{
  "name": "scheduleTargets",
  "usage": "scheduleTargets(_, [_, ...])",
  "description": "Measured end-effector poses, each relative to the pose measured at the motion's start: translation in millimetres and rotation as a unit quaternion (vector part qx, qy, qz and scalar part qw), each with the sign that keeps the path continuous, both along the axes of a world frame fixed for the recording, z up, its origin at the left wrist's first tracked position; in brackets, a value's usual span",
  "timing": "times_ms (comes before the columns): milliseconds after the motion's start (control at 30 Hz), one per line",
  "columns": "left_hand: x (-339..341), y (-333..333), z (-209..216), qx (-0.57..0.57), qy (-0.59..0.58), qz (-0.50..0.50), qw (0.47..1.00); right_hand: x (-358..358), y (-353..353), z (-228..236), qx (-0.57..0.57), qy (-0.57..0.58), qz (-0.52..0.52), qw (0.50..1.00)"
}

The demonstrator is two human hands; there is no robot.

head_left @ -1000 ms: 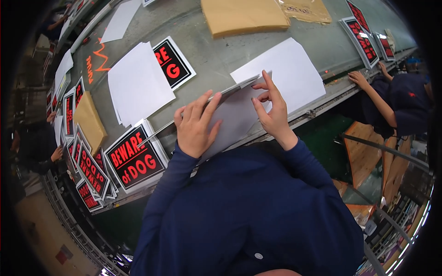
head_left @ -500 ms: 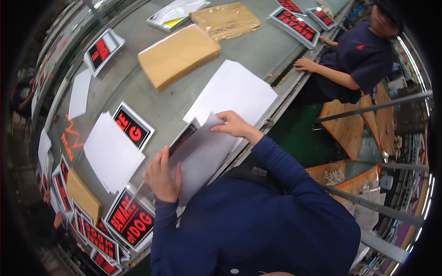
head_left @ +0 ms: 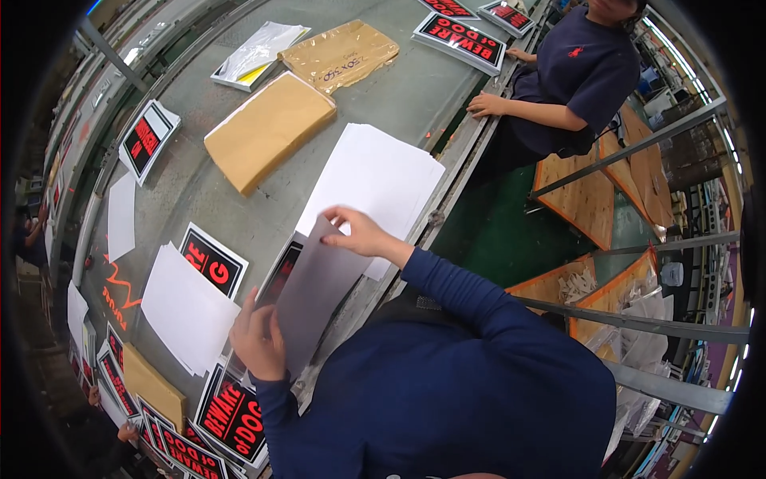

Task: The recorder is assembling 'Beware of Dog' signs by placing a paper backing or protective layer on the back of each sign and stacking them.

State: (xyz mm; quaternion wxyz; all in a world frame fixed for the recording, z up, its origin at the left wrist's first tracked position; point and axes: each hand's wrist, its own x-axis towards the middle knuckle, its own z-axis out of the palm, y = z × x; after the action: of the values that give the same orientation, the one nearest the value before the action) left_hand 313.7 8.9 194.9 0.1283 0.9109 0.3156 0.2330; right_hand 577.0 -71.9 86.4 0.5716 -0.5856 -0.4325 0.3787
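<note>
My right hand (head_left: 355, 233) pinches the upper edge of a white sheet of paper (head_left: 321, 283), which stands tilted up in front of me. Beside its left face shows part of a black and red sign (head_left: 285, 267). My left hand (head_left: 259, 339) is at the lower end of that sign, its fingers curved and apart. A stack of white paper (head_left: 371, 172) lies just beyond my right hand. To the left, another fanned pile of white sheets (head_left: 187, 311) partly covers a black sign with red letters (head_left: 214, 263). Near my left wrist lies a stack of similar signs (head_left: 231, 415).
A brown paper-wrapped block (head_left: 267, 132) and a flattened brown wrapper (head_left: 343, 56) lie farther back on the grey table (head_left: 191, 188). More signs (head_left: 459, 41) lie at the far right. A co-worker (head_left: 570, 80) stands at the right edge, one hand on it.
The view has shifted, so the table's things sit farther left and lower. The sheet in my right hand is now tilted more steeply. My left hand stays beside the sign.
</note>
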Motion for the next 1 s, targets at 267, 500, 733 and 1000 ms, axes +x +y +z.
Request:
scheduleTargets(267, [8.7, 5.4, 0.0, 0.007, -0.031, -0.005, 0.999, 15.7, 5.3, 19.8, -0.095, -0.070, 0.083, 0.990])
scheduleTargets(500, [6.1, 7.6, -2.6, 0.004, -0.045, -0.003, 0.999, -3.9, 6.6, 3.6, -0.057, -0.032, 0.046, 0.997])
scheduleTargets(733, [-0.3, 12.8, 0.2, -0.013, -0.054, -0.013, 0.998, -3.5, 1.1, 14.8, -0.146, -0.155, 0.019, 0.977])
scheduleTargets(1000, [-13.1, 18.5, 3.7, -0.120, -0.031, -0.004, 0.992, -26.2, -0.6, 9.0, -0.135, -0.227, -0.066, 0.962])
